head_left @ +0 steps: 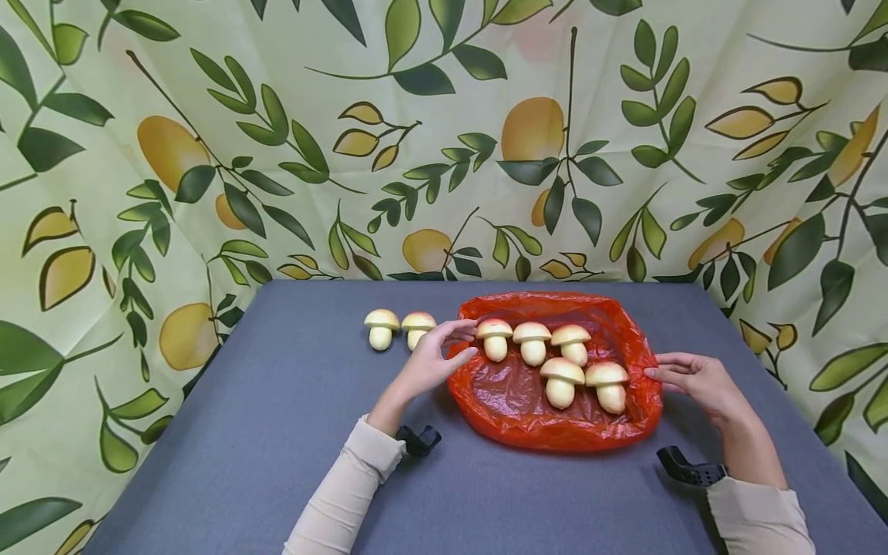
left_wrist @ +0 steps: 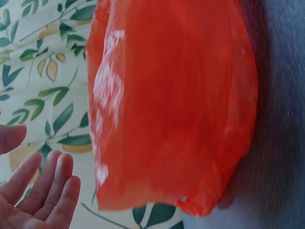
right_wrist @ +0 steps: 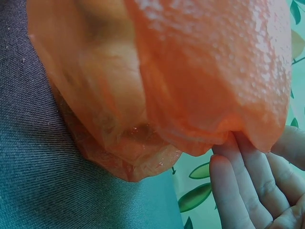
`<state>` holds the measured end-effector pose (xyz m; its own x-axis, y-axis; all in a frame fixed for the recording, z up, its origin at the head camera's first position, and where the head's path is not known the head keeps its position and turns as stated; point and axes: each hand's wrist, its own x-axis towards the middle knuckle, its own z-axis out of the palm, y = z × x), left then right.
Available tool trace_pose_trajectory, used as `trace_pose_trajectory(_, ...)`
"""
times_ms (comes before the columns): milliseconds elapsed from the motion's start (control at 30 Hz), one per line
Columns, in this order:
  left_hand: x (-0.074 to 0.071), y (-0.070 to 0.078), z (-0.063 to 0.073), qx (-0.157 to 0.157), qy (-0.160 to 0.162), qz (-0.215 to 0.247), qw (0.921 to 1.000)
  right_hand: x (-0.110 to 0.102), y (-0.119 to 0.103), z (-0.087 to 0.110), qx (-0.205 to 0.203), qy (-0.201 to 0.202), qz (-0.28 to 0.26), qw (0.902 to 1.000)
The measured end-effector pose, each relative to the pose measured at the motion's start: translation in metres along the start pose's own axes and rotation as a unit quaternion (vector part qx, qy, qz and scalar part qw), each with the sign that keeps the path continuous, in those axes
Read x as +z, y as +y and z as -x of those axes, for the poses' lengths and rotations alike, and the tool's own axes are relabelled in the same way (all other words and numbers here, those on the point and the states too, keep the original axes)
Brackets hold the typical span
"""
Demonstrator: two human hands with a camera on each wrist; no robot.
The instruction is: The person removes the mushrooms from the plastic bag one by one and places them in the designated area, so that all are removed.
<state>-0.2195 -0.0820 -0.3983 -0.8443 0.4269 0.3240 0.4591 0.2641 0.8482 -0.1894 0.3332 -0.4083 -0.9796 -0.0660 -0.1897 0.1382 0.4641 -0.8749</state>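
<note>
A red plastic bag (head_left: 548,439) stands with its mouth spread wide, several toy mushrooms (head_left: 560,383) with cream stems and reddish caps lying inside. At its right edge my right hand (head_left: 704,385) pinches the rim; in the right wrist view, fingers (right_wrist: 255,176) reach behind the plastic folds. My left hand (head_left: 432,356) is beside the bag's left rim with fingers extended and thumb apart. The left wrist view shows those fingers (left_wrist: 57,186) loosely bent, with nothing between them and the thumb, next to the bag's side (left_wrist: 176,105).
Two more mushrooms, one whole (head_left: 381,330) and one partly behind my left hand (head_left: 418,327), sit on the grey tabletop (head_left: 277,432) left of the bag. A leaf-and-fruit patterned cloth (head_left: 430,193) rises behind the table and along its sides.
</note>
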Motion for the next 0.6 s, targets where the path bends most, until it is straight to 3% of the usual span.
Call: trace_pose_trajectory(600, 0.048, 0.009, -0.012, 0.025, -0.071, -0.029, 0.9967, -0.001, -0.001, 0.0, 0.0, 0.001, 0.007, 1.0)
